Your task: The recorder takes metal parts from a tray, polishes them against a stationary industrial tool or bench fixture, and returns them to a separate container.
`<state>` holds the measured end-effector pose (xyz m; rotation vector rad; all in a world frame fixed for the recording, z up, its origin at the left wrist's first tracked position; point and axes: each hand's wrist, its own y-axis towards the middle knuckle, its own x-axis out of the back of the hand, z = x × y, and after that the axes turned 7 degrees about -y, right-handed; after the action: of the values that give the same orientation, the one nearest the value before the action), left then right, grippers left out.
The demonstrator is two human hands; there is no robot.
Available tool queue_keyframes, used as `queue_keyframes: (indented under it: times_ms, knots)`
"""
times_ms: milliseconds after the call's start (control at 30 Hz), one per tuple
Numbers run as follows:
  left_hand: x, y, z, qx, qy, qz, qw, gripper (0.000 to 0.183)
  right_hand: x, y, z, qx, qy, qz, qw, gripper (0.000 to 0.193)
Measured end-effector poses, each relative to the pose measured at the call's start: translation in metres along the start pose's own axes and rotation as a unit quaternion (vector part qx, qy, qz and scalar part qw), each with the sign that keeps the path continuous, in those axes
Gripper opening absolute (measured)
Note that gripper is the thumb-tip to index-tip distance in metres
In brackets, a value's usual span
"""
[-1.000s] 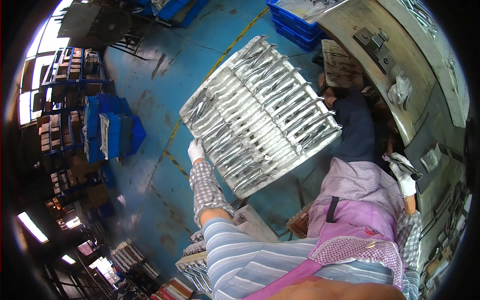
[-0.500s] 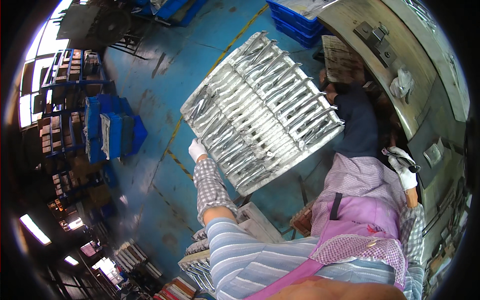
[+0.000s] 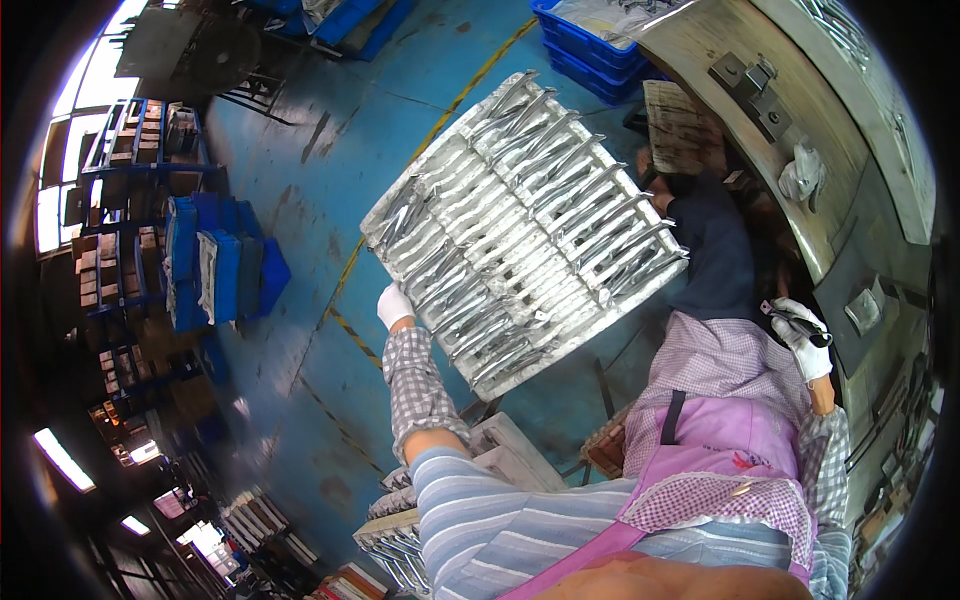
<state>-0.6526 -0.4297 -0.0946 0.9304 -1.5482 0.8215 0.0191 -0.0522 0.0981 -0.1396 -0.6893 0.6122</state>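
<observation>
A white foam tray (image 3: pixel 520 225) with ridged slots lies tilted in front of me. Rows of shiny metal parts (image 3: pixel 590 200), long and thin, rest in its slots, with several slots bare in the middle. My left hand (image 3: pixel 395 306), in a white glove, is closed at the tray's left edge; the fingertips are partly hidden. On the right, next to the workbench, my gloved right hand (image 3: pixel 803 340) is closed around a small dark-handled tool, whose exact kind I cannot make out.
The metal workbench (image 3: pixel 745 120) curves along the right, with a fixture block (image 3: pixel 750 90) on it. Blue crates (image 3: pixel 590 60) stand beyond the tray, and more blue bins (image 3: pixel 225 265) at left. More trays (image 3: pixel 510 450) are stacked below by my left arm.
The left hand stays at the tray edge, shifted slightly down in view. My right hand has turned a little with the dark-handled tool. The parts in the tray look the same.
</observation>
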Motion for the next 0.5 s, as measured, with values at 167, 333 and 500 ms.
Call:
queue_keyframes:
  times_ms: [167, 333, 500]
  knots:
    - [-0.003, 0.018, -0.062, -0.185, 0.064, 0.066, 0.978, 0.031, -0.006, -0.003, -0.004, -0.019, 0.027, -0.002, 0.999, 0.033]
    - [-0.05, 0.032, -0.059, -0.216, 0.086, 0.071, 0.97, 0.029, 0.002, 0.001, -0.011, 0.071, -0.031, 0.012, 0.997, 0.035]
    - [-0.084, 0.042, -0.066, -0.208, 0.097, 0.004, 0.973, 0.016, 0.0, -0.009, -0.015, -0.001, 0.034, -0.01, 0.999, 0.036]
